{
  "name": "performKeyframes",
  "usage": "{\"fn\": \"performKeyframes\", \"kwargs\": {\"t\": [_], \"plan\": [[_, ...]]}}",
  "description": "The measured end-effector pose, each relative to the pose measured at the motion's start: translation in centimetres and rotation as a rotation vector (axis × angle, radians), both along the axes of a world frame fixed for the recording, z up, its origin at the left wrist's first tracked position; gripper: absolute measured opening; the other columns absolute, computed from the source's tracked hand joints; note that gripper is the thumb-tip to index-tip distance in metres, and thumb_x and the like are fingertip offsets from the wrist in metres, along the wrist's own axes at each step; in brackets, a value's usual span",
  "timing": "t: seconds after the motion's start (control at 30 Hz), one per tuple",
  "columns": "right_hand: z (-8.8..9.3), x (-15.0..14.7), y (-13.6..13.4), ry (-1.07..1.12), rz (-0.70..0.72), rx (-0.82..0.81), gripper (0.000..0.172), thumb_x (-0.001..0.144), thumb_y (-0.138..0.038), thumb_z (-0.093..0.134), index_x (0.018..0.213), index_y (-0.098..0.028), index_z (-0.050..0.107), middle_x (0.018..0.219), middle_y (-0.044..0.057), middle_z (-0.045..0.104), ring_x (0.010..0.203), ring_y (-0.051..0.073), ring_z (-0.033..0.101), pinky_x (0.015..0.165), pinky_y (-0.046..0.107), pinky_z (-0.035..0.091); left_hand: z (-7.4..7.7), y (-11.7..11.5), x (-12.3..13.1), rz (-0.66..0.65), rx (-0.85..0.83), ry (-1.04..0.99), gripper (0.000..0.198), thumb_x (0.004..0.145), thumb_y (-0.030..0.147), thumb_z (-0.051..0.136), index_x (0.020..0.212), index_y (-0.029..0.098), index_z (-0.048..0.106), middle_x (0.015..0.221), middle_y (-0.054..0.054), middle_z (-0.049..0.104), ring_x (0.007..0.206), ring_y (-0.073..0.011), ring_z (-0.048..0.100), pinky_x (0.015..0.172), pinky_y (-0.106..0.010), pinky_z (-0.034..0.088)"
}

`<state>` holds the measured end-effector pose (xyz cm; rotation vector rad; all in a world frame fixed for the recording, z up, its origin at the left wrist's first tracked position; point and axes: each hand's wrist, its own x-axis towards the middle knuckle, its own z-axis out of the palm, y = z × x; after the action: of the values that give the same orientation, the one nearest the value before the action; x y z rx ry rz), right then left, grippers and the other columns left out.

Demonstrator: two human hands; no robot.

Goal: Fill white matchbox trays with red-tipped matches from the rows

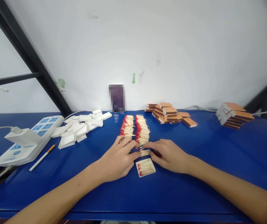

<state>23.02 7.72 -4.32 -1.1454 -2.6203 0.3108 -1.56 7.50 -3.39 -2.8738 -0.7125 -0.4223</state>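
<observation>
My left hand (121, 157) and my right hand (168, 155) meet from both sides over a small group of matches (144, 152). The left thumb and fingers bend at the red-headed ends; the right thumb and index finger press at the plain ends. Just below lies a white matchbox tray (154, 170) with several matches in it, heads to the left. Behind my fingers two long heaps of red-tipped matches, a left heap (129, 124) and a right heap (143, 129), run away from me. My left fingers partly cover the near end of the left heap.
White empty trays (78, 127) are piled at the left. A power strip (54, 123) with a plugged-in charger (27, 137) and a cigarette (42, 158) lie farther left. Orange matchbox sleeves (169, 111) are heaped at the back; more boxes (234, 114) are stacked right. A blurred dark rectangle (117, 98) leans on the wall.
</observation>
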Motion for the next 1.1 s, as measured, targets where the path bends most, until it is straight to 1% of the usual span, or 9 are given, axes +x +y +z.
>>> {"fn": "performKeyframes", "kwargs": {"t": [0.13, 0.27, 0.47, 0.63, 0.83, 0.97, 1.1], "plan": [[0.0, -0.04, -0.06, -0.006, -0.007, 0.008, 0.033, 0.097, -0.022, 0.045, 0.124, -0.022, 0.064, 0.092, 0.004, 0.074, 0.076, 0.018, 0.065, 0.071, 0.028, 0.039, -0.14, 0.18, -0.01, 0.034, -0.005, -0.051, 0.025, 0.093, 0.015, 0.053, 0.113, 0.019, 0.067, 0.106, -0.009, 0.059, 0.102, -0.0264, 0.052, 0.092, -0.046, 0.035], [0.0, -0.02, -0.09, -0.013, -0.008, 0.011, 0.032, 0.097, -0.023, 0.045, 0.123, -0.022, 0.064, 0.089, 0.004, 0.074, 0.075, 0.018, 0.064, 0.071, 0.029, 0.039, -0.2, 0.32, 0.0, 0.064, -0.015, -0.086, 0.023, 0.096, 0.018, 0.049, 0.111, 0.019, 0.067, 0.106, -0.009, 0.06, 0.101, -0.0258, 0.053, 0.091, -0.046, 0.034], [-0.12, 0.07, 0.02, -0.004, 0.003, 0.009, 0.034, 0.097, -0.022, 0.045, 0.126, -0.022, 0.063, 0.093, 0.004, 0.074, 0.078, 0.018, 0.065, 0.072, 0.028, 0.039, -0.29, 0.23, 0.03, 0.034, -0.018, -0.055, 0.024, 0.094, 0.017, 0.051, 0.111, 0.02, 0.068, 0.108, -0.009, 0.059, 0.103, -0.0259, 0.052, 0.093, -0.046, 0.034], [-0.08, 0.05, -0.04, -0.01, 0.004, 0.014, 0.033, 0.097, -0.023, 0.045, 0.125, -0.023, 0.063, 0.09, 0.004, 0.074, 0.076, 0.018, 0.065, 0.071, 0.028, 0.039, -0.34, 0.22, -0.03, 0.038, -0.024, -0.057, 0.028, 0.092, 0.015, 0.051, 0.116, 0.019, 0.066, 0.107, -0.009, 0.059, 0.104, -0.0261, 0.051, 0.093, -0.046, 0.034], [0.08, -0.07, -0.22, -0.024, -0.028, 0.027, 0.032, 0.098, -0.025, 0.044, 0.123, -0.022, 0.064, 0.086, 0.004, 0.072, 0.073, 0.019, 0.064, 0.07, 0.029, 0.038, -0.16, 0.18, 0.06, 0.069, -0.042, -0.012, 0.029, 0.096, 0.017, 0.047, 0.12, 0.017, 0.063, 0.109, -0.011, 0.058, 0.106, -0.0273, 0.051, 0.094, -0.047, 0.034], [0.03, -0.12, -0.23, -0.027, -0.041, 0.025, 0.032, 0.097, -0.025, 0.045, 0.122, -0.021, 0.065, 0.085, 0.004, 0.073, 0.073, 0.019, 0.064, 0.069, 0.028, 0.038, -0.13, 0.18, 0.1, 0.072, -0.044, -0.003, 0.03, 0.095, 0.017, 0.048, 0.122, 0.017, 0.062, 0.11, -0.011, 0.057, 0.106, -0.0273, 0.05, 0.093, -0.047, 0.034], [-0.01, -0.12, -0.2, -0.018, -0.043, 0.024, 0.032, 0.097, -0.025, 0.045, 0.122, -0.022, 0.065, 0.089, 0.004, 0.074, 0.076, 0.02, 0.064, 0.071, 0.029, 0.039, -0.18, 0.17, 0.12, 0.071, -0.037, 0.003, 0.028, 0.096, 0.018, 0.047, 0.12, 0.017, 0.062, 0.111, -0.011, 0.057, 0.107, -0.0276, 0.05, 0.094, -0.047, 0.034]]}}
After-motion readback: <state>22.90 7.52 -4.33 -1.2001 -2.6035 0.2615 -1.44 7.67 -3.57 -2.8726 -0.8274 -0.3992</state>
